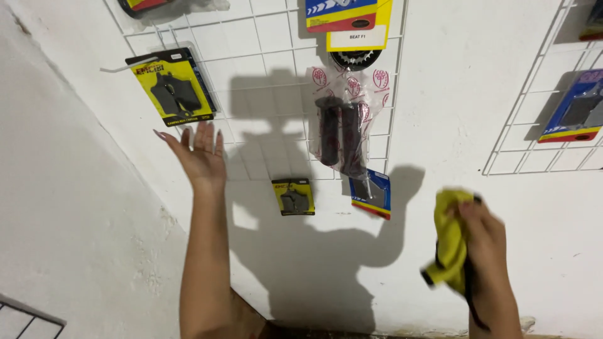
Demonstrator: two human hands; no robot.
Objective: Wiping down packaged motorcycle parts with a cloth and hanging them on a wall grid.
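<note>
My left hand is raised with its fingers spread, just below a yellow-and-black carded pack of brake pads hanging on a white wire grid. It holds nothing. My right hand is lower at the right, gripping a crumpled yellow cloth with a dark edge, away from the wall. A clear bag with two black handlebar grips hangs in the middle of the grid.
A smaller yellow pad pack and a blue pack hang at the grid's bottom. A yellow-and-blue sprocket pack hangs above. A second wire grid at right carries a blue pack. My shadow falls on the white wall.
</note>
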